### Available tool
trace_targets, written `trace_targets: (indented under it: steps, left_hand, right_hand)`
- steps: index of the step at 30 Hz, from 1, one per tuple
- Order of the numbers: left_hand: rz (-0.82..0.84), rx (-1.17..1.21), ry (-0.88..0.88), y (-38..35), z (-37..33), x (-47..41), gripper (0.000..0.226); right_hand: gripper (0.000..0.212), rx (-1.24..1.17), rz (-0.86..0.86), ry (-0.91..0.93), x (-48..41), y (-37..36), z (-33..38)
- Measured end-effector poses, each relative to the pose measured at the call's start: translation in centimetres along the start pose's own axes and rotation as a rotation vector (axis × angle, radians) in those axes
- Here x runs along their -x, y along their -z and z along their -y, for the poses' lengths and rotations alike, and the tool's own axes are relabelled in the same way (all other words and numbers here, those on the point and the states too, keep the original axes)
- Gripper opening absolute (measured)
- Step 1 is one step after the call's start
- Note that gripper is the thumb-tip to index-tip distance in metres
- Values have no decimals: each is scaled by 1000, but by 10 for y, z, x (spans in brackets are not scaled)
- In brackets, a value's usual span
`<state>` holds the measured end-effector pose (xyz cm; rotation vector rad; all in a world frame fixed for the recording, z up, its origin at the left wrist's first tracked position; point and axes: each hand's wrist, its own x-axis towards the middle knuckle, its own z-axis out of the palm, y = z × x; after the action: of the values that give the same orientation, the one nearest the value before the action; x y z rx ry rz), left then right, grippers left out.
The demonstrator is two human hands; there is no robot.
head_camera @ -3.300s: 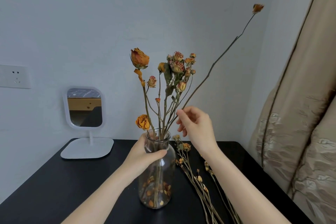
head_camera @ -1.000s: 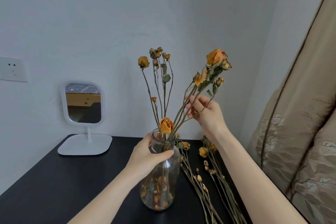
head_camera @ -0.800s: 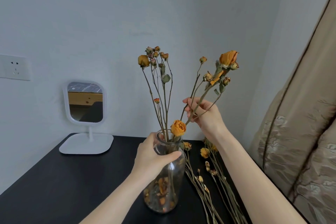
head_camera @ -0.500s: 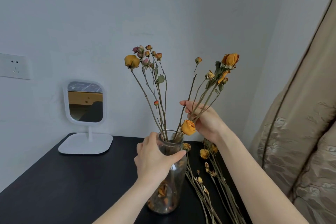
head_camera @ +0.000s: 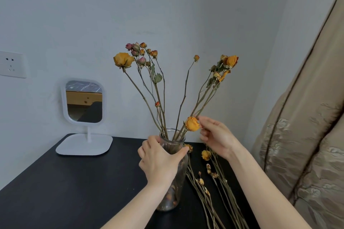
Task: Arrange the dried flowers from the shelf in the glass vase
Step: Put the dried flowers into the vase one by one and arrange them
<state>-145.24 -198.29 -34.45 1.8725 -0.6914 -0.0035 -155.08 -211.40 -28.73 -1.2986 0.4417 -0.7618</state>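
In the head view we were mid-arrangement: our left hand (head_camera: 160,161) gripped the neck of the glass vase (head_camera: 174,138), which stood on the black table (head_camera: 74,182) with dried flowers (head_camera: 138,53) fanned out of it. Our right hand (head_camera: 216,135) touched a low orange rose (head_camera: 192,123) at the rim, its fingers loosely curled; whether they pinched it, we could not tell. Next, we judged, came lifting the loose stems (head_camera: 214,188) lying right of the vase.
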Motion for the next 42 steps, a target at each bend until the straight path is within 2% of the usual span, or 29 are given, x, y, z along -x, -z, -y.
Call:
trace_targets:
  steps: [2, 6, 8, 10, 13, 14, 17, 20, 23, 28, 32, 37, 42]
  left_hand:
    - [-2, 78, -46, 2, 4, 5, 76]
    - [-67, 176, -253, 13, 22, 31, 79]
    - [-78, 172, -377, 18, 34, 47, 71]
    - [36, 153, -508, 21, 41, 63, 48]
    - [382, -9, -572, 12, 41, 85, 13]
    - [465, -95, -558, 4, 40, 89, 5]
    - [580, -221, -390, -22, 35, 93, 10]
    - [659, -168, -235, -48, 27, 87, 12]
    - [722, -80, -153, -71, 16, 80, 14]
    - [776, -125, -118, -105, -7, 70, 26]
    - [803, -209, -66, -124, -13, 68, 38]
    - [823, -261, -45, -135, -8, 69, 35]
    - [792, -269, -42, -135, -7, 68, 39]
  right_hand:
    - [21, 43, -31, -32, 8, 15, -9]
    - [18, 165, -111, -118, 28, 43, -29]
    - [18, 263, -152, -157, 39, 55, -38]
    - [16, 391, -201, -193, 48, 65, -46]
    - [13, 591, -261, -233, 58, 75, -56]
    - [11, 642, -271, -243, 61, 77, -59]
    - [6, 777, -293, -249, 66, 83, -65]
    - [6, 892, -345, -245, 68, 93, -67]
    - [9, 928, -392, -252, 69, 105, -68]
    - [8, 1015, -375, -280, 67, 116, -73]
    - [18, 1069, -298, -337, 60, 118, -80]
    - [23, 1152, -242, -425, 50, 115, -87]
    - [19, 1185, -258, -414, 48, 113, -86]
